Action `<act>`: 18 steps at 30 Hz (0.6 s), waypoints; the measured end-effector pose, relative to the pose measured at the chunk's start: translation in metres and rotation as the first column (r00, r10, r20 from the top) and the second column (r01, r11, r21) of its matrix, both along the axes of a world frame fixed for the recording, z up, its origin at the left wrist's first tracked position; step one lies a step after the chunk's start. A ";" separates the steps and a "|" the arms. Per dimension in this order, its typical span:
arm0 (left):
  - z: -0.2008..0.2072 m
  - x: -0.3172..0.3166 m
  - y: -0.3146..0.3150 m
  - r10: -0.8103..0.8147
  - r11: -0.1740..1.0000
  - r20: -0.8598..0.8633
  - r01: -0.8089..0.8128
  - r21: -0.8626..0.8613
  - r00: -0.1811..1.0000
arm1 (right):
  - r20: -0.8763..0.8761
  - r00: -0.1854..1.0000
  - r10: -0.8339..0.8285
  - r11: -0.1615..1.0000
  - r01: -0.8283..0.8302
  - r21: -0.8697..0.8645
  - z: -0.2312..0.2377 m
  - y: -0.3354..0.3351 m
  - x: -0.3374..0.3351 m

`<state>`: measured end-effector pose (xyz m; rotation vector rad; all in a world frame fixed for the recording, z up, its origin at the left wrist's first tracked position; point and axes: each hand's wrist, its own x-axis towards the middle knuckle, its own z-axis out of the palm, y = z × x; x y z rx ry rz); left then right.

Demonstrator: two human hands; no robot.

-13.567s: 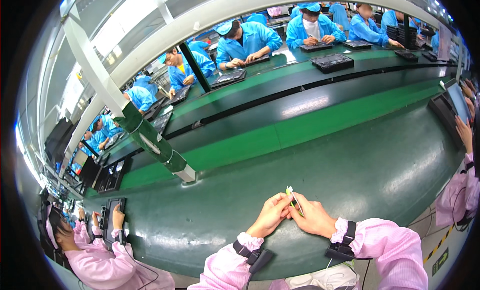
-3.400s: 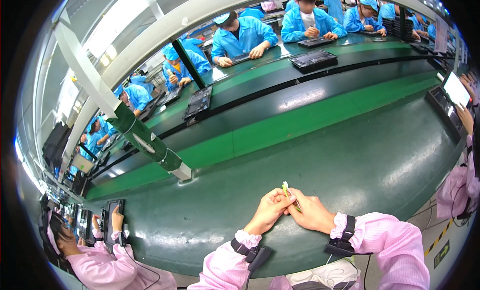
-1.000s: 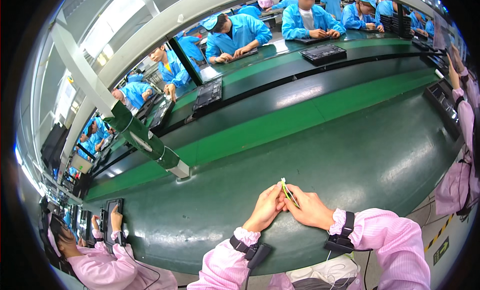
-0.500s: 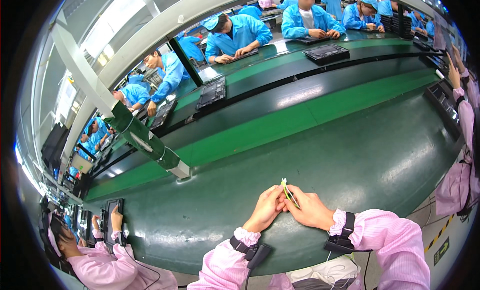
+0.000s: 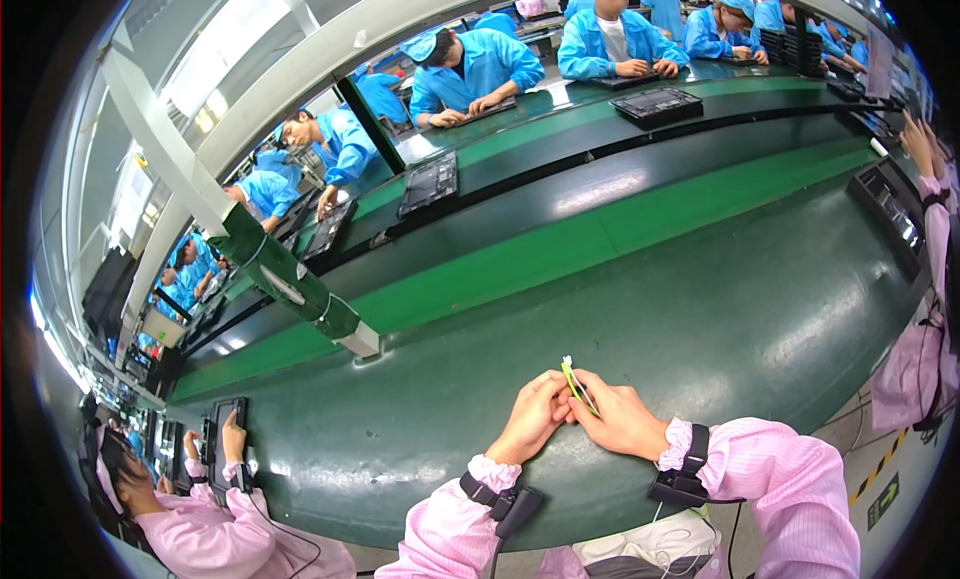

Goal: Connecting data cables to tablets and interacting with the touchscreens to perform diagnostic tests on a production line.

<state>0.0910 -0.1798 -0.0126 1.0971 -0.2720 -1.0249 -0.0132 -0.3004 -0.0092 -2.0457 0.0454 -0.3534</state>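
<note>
Close together above the green table, my left hand (image 5: 535, 415) and my right hand (image 5: 622, 416) meet at the fingertips. Between them is a thin yellow-green and white cable (image 5: 577, 387), with a small white end pointing up and away from me. My right fingers are pinched round its lower part. The left fingers are closed against the cable too; how much of it they grip is hidden. Pink sleeves and black wrist straps cover both my wrists.
The green table (image 5: 480, 459) curves around me. A post (image 5: 290, 279) stands at its far left. Beyond it, black units (image 5: 657, 106) lie on a line, with workers in blue behind. Persons in pink sit at my left (image 5: 215, 534) and right; a black tray (image 5: 888, 214) lies at right.
The cable's white end has tilted slightly; my hands stay nearly in place. Black units on the far line have shifted a little right. The right neighbour's hands have moved.
</note>
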 end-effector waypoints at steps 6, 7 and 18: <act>0.003 0.001 -0.002 0.007 1.000 -0.001 -0.007 0.013 1.000 | -0.012 1.000 0.007 1.000 -0.007 0.025 0.004 -0.001 0.002; 0.002 0.002 -0.002 0.007 1.000 0.001 -0.007 0.009 1.000 | -0.011 1.000 0.009 1.000 -0.008 0.025 0.003 -0.001 0.002; -0.001 0.000 -0.001 -0.001 1.000 0.017 0.001 0.001 1.000 | -0.028 1.000 -0.015 0.998 0.016 0.057 0.001 -0.001 0.000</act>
